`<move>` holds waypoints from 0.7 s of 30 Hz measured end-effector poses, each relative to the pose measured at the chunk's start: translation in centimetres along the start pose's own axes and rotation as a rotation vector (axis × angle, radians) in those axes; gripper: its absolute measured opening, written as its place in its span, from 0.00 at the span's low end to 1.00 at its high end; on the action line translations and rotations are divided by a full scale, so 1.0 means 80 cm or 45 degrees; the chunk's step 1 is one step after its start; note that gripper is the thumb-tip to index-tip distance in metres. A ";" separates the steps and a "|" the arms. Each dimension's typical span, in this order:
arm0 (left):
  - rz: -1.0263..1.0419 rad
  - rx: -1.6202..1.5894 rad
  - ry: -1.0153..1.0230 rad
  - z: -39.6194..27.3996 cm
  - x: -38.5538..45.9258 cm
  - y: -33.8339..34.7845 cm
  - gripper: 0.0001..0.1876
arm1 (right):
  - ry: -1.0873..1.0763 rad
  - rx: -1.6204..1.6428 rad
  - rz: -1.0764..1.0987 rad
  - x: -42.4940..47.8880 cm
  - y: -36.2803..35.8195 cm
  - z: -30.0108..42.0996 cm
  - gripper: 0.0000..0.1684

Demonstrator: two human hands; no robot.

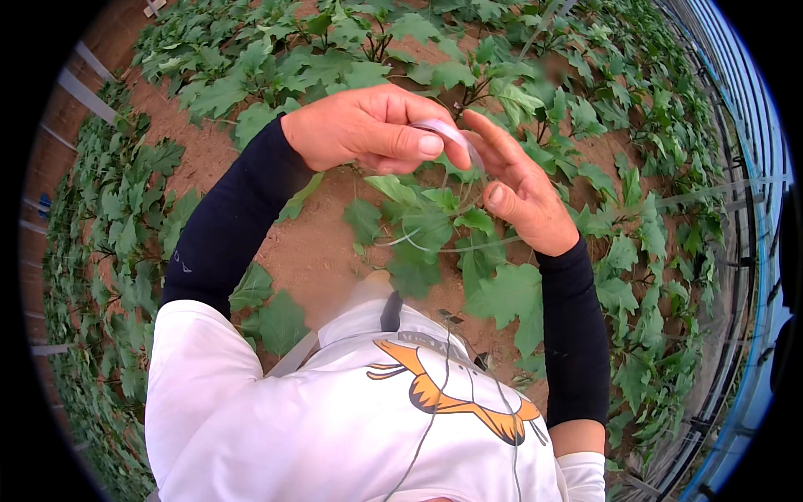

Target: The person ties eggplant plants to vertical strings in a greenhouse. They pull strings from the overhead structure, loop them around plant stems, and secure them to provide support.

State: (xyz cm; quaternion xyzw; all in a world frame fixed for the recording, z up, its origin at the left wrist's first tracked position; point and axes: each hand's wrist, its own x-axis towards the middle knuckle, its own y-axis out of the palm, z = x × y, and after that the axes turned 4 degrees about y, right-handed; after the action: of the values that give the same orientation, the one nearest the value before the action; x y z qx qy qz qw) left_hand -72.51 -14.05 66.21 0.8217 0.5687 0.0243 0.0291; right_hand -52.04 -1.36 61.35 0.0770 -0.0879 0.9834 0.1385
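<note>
Between the thumb and curled fingers of my left hand is a translucent plastic strip, bent into a curve. My right hand is just to the right, its thumb and fingers spread around the strip's far end; whether they touch it I cannot tell. Thin pale strands hang in loops below both hands, over the leaves of an eggplant plant. Part of these strands is hidden behind my right hand.
Leafy eggplant rows grow ahead and on both sides, with brown soil between them. A pale line runs across the plants at right. Dark pipes and a blue side wall border the right. White strips show at upper left.
</note>
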 end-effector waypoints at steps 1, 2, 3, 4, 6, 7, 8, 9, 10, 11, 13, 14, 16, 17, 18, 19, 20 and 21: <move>0.011 -0.037 -0.009 0.010 0.000 -0.005 0.17 | 0.033 -0.024 -0.016 -0.007 -0.004 -0.004 0.53; -0.020 -0.040 0.018 0.026 -0.003 -0.005 0.17 | 0.084 -0.160 -0.066 -0.017 -0.004 -0.007 0.50; -0.020 -0.090 -0.039 0.043 -0.010 -0.009 0.17 | 0.095 -0.171 -0.073 -0.023 -0.003 -0.018 0.48; -0.015 -0.105 -0.102 0.065 -0.016 -0.015 0.16 | 0.119 -0.189 -0.087 -0.030 -0.001 -0.032 0.47; 0.001 -0.148 -0.277 0.129 -0.028 -0.017 0.14 | 0.153 -0.263 -0.194 -0.043 0.011 -0.069 0.38; 0.001 -0.171 -0.392 0.173 -0.040 -0.012 0.12 | 0.248 -0.177 -0.290 -0.050 0.023 -0.096 0.35; 0.034 -0.197 -0.522 0.220 -0.053 -0.004 0.11 | 0.334 -0.096 -0.378 -0.060 0.035 -0.123 0.32; 0.070 -0.227 -0.642 0.273 -0.066 0.006 0.09 | 0.425 -0.026 -0.465 -0.071 0.045 -0.146 0.28; 0.077 -0.189 -0.669 0.331 -0.078 0.016 0.08 | 0.508 -0.051 -0.532 -0.085 0.052 -0.167 0.26; 0.097 -0.153 -0.697 0.386 -0.086 0.026 0.07 | 0.598 -0.079 -0.610 -0.102 0.056 -0.187 0.23; 0.053 0.124 -0.796 0.476 -0.096 0.056 0.09 | 0.721 -0.110 -0.686 -0.137 0.069 -0.219 0.19; 0.011 0.208 -0.894 0.498 -0.096 0.071 0.10 | 0.758 -0.119 -0.690 -0.157 0.075 -0.232 0.18; -0.079 0.397 -1.084 0.532 -0.095 0.103 0.12 | 0.942 -0.164 -0.548 -0.182 0.080 -0.236 0.16; -0.024 0.598 -1.052 0.553 -0.099 0.122 0.13 | 0.953 -0.196 -0.510 -0.194 0.085 -0.238 0.16; 0.026 0.805 -1.010 0.552 -0.096 0.138 0.14 | 0.953 -0.227 -0.471 -0.204 0.089 -0.243 0.16; 0.077 1.009 -0.961 0.551 -0.092 0.149 0.15 | 0.954 -0.258 -0.433 -0.215 0.093 -0.245 0.16; 0.139 0.801 -0.964 0.551 -0.088 0.159 0.14 | 0.973 -0.244 -0.432 -0.225 0.096 -0.246 0.16; 0.196 0.734 -0.901 0.543 -0.074 0.169 0.13 | 0.962 -0.225 -0.405 -0.233 0.098 -0.247 0.17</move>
State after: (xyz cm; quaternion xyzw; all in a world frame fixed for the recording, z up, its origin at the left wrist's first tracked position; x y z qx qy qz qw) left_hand -58.77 -25.21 23.91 0.7937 0.4448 -0.4148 -0.0101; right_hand -39.08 -9.73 37.65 -0.2887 -0.1018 0.8976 0.3171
